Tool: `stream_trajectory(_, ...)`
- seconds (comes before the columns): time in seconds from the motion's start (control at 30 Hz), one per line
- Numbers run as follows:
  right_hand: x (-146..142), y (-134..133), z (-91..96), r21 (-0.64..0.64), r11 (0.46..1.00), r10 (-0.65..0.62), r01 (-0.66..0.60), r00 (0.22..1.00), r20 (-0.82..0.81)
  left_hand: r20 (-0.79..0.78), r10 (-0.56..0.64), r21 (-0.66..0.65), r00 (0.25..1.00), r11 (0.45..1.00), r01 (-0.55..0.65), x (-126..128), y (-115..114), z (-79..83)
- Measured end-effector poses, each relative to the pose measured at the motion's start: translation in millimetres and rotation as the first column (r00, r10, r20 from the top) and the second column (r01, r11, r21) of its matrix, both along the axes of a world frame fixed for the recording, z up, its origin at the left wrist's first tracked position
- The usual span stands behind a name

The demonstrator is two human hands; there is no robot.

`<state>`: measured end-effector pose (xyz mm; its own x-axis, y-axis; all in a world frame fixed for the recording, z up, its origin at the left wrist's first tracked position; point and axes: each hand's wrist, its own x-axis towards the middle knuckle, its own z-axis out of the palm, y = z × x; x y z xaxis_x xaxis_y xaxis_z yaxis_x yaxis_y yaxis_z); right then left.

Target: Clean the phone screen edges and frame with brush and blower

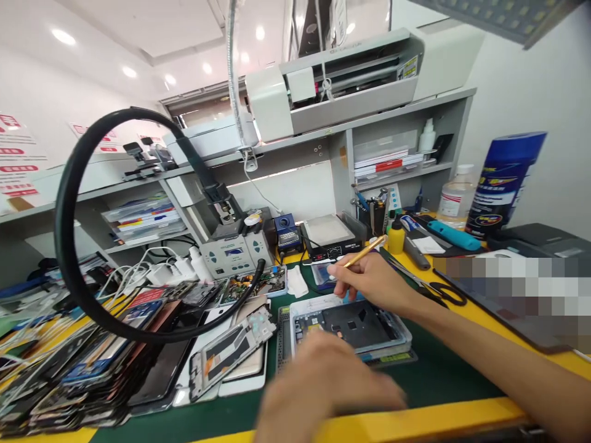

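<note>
My right hand [369, 280] is closed around a slim gold pen-shaped tool [364, 251], whose exact kind I cannot make out. It hovers over the far edge of a white tray [404, 344] at the middle of the green mat. In this tray lies an opened electronic device [355, 323] with a black panel and some inner parts showing. My left hand [327, 378] is at the tray's near left side, smeared by motion. Its fingers are too blurred to read, and it hides the near left part of the device.
Stacked phone parts [111, 357] and a loose phone frame [233, 354] lie on the left. A black hose [64, 246] loops above them. Black scissors [450, 294], a yellow bottle [396, 238] and a blue spray can [505, 184] stand or lie on the right. A soldering station [235, 252] is behind.
</note>
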<state>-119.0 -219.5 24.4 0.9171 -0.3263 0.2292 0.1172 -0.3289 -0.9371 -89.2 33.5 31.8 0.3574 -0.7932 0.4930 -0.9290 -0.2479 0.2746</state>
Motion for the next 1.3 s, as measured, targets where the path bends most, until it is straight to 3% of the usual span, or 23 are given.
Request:
stream_trajectory(0.17,5,0,-12.1,0.004,1.0,-0.014,0.014,1.0,0.012,-0.041,-0.1,0.079,0.994,0.992,0.103,22,-18,13.4)
stream_trajectory(0.27,6,1,-15.0,0.001,1.0,-0.016,0.016,1.0,0.013,-0.065,-0.057,0.155,0.996,0.986,0.066,30,-25,7.8)
stream_trajectory(0.47,6,2,-14.4,-0.003,1.0,-0.026,0.026,1.0,0.004,-0.104,0.012,0.147,0.994,0.989,0.003,26,-34,-3.1)
stream_trajectory(0.77,3,3,-12.7,-0.022,0.999,-0.026,0.026,1.0,-0.004,-0.236,0.061,0.285,0.97,0.959,0.009,33,-35,-6.3)
stream_trajectory(1.3,4,3,-12.3,-0.01,1.0,-0.016,0.016,1.0,-0.007,-0.206,0.067,0.336,0.976,0.942,0.007,37,-30,-0.1)
